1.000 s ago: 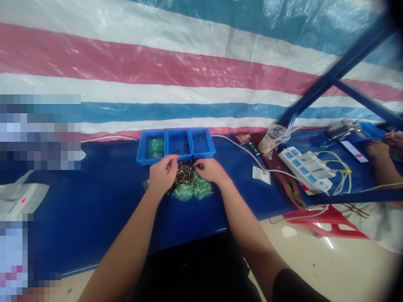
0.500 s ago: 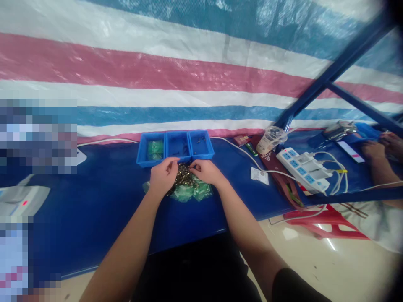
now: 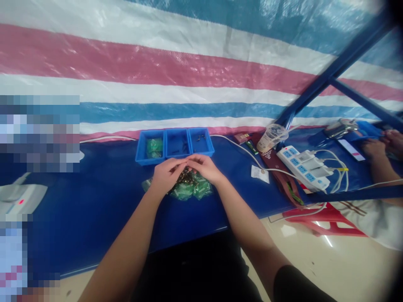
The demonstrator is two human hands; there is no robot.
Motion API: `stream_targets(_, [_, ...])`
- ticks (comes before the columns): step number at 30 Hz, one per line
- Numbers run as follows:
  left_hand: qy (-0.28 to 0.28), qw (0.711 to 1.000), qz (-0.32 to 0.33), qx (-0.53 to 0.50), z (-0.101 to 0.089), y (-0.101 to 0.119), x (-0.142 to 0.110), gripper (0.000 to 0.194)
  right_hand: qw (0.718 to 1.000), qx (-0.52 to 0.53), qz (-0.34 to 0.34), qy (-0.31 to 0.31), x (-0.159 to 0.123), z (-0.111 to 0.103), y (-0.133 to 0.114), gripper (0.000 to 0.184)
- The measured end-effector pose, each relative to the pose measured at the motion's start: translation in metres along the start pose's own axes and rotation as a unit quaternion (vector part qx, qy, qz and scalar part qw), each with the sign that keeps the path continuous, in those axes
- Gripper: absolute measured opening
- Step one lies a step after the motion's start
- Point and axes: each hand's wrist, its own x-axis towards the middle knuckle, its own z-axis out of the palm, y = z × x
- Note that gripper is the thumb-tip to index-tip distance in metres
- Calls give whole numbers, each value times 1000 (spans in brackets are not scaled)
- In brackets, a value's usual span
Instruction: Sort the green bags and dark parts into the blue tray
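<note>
My left hand [image 3: 166, 175] and my right hand [image 3: 204, 166] meet at their fingertips above a pile of small brass-coloured metal pieces [image 3: 189, 177]. Fingers on both hands are pinched together; whatever lies between them is too small or hidden to make out. Under the metal pieces lie green-tinted clear plastic bags [image 3: 185, 191], spread on the blue tabletop [image 3: 116, 201]. Just behind my hands stand three joined blue bins. The left bin [image 3: 141, 147] holds a green plastic bag, the middle bin [image 3: 178, 140] some dark small pieces, and the right bin [image 3: 204, 144] a few small metal parts.
To the right are a plastic cup [image 3: 271, 138], a white power strip [image 3: 302, 168] with plugs and cables, a small white packet [image 3: 260, 174] and a brown strap-like bag [image 3: 283, 184]. Another person's hand [image 3: 374, 147] rests by a phone [image 3: 351, 149]. A white device [image 3: 23, 199] sits left.
My hands have come together from either side of the metal pile, and their fingertips now touch. The view has shifted slightly.
</note>
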Motion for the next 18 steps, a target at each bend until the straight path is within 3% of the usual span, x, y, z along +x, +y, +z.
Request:
stream_targets(4, [-15, 1000, 5, 0, 1, 0, -1, 29, 998, 47, -5, -33, -2, -3, -2, 22])
stream_targets(8, [-3, 999, -42, 9, 0, 0, -1, 38, 996, 78, -17, -30, -1, -2, -2, 21])
stream_targets(11, [4, 998, -65, 27, -1, 1, 0, 32, 995, 99, -15, -24, 1, -2, 0, 20])
stream_targets(18, [12, 997, -48, 57, -1, 2, 0, 26, 998, 45, -31, -9, 0, -4, 0, 26])
